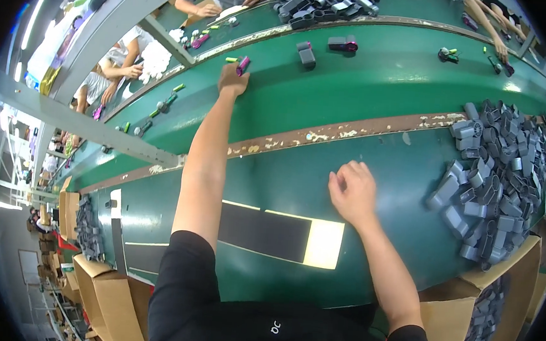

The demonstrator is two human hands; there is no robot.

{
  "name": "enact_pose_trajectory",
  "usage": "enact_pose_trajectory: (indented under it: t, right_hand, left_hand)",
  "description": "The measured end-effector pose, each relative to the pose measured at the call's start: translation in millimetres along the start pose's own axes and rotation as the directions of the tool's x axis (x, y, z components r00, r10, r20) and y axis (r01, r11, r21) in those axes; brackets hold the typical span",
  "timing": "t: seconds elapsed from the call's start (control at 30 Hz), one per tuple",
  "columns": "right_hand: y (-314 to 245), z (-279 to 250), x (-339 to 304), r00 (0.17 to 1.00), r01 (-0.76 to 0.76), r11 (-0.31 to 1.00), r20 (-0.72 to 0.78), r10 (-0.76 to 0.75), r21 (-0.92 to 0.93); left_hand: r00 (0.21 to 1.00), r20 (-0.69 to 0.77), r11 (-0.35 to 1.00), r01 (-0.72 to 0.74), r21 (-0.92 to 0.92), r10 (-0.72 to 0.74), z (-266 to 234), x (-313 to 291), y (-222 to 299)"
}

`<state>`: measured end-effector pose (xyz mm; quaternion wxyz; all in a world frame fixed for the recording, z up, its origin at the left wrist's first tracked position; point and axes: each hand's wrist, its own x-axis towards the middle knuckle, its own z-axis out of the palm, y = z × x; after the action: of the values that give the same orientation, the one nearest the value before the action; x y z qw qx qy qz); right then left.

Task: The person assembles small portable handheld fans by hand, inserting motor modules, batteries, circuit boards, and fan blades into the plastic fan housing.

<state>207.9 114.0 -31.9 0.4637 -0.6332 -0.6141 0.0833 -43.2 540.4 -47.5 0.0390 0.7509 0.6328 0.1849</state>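
Note:
My left hand (233, 81) reaches across to the green conveyor belt (387, 71), its fingers closed around a small part with a pink-purple body (243, 65) and a yellow-green piece (231, 60) beside it. The fingertips are partly hidden by the hand itself. Resting over the dark green worktable (285, 171), my right hand (354, 187) is curled into a loose fist, and nothing shows in it. Farther right along the belt lie a grey plastic housing (306, 55) and a grey housing with a pink end (342, 44).
A big heap of grey plastic housings (500, 180) covers the table's right side. Cardboard boxes (446, 322) stand at the near edge. A black strip with a pale yellow end (325, 244) lies before me. A metal frame (105, 127) rises at left. Other people's hands (205, 10) work beyond the belt.

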Motion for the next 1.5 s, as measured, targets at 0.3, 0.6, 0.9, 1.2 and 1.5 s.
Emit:
enact_pose_trajectory:
  t: [0.3,0.6,0.9,1.2,1.5]
  right_hand:
    - [4.6,-5.5,-2.0,0.999,-0.035,0.999,-0.022,0.036,0.025]
    - [3.6,-64.3,3.3,0.648,-0.719,0.051,0.641,0.412,0.693]
    - [6.0,-121.1,-67.6,0.772,-0.584,0.255,0.430,0.469,0.770]
    - [-40.0,-164.7,-129.1,0.975,-0.223,0.954,-0.061,0.215,-0.200]
    - [-25.4,-157.2,-166.4,0.740,-0.609,0.396,0.314,0.594,0.687]
  left_hand:
    - [0.986,-0.149,0.731,-0.158,-0.664,0.078,-37.1,-80.4,77.1]
    - [0.809,0.028,0.482,-0.322,-0.815,0.588,-128.2,-288.6,178.9]
    - [0.539,-0.030,0.390,-0.645,-0.657,0.842,-112.0,-403.7,216.8]
    - [0.780,0.193,0.555,-0.225,-0.801,0.595,-108.1,-439.3,253.1]
    - [0.552,0.344,0.435,-0.038,-0.900,0.760,-117.7,-449.0,289.7]
